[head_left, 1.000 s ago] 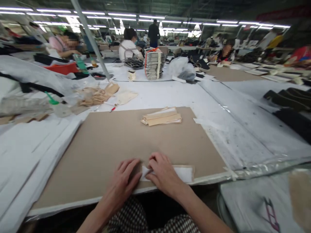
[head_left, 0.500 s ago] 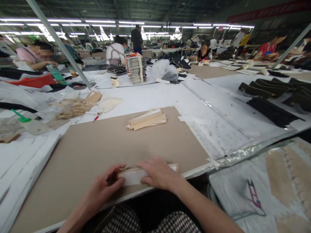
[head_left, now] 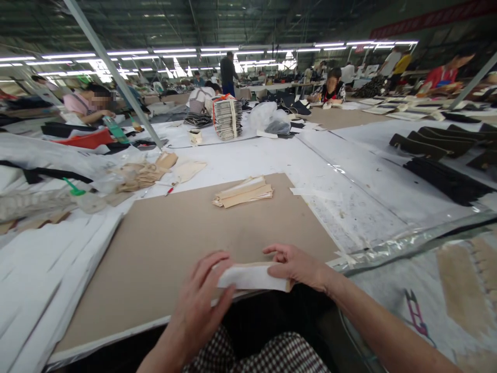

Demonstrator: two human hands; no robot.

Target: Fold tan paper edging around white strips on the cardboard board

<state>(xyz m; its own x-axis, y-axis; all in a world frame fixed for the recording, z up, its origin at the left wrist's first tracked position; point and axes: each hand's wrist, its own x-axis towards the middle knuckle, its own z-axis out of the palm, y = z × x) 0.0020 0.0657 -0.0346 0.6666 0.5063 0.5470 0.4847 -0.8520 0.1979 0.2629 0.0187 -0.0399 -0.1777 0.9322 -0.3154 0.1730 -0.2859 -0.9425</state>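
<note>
A flat strip [head_left: 250, 277], white on its upper face with beige edges, lies along the near edge of a brown board [head_left: 166, 248]. My left hand [head_left: 204, 292] grips its left end, thumb in front and fingers over the far side. At the other end, my right hand [head_left: 297, 267] pinches the strip with its thumb on the white face; the index finger is raised and bent. Farther back on the board rests a loose stack of similar beige strips [head_left: 244, 192].
White sheets [head_left: 73, 259] lie at the left, near a green-tipped bottle [head_left: 87, 199] and a red pen [head_left: 170, 190]. Pink-handled thread snips [head_left: 416, 313] lie on cloth at the right. A slanted metal pole [head_left: 116, 77] rises at the left. Several people work farther back.
My right hand has slid to the strip's right end, uncovering its white face. My left hand now reaches farther over the left end. The view has shifted slightly left.
</note>
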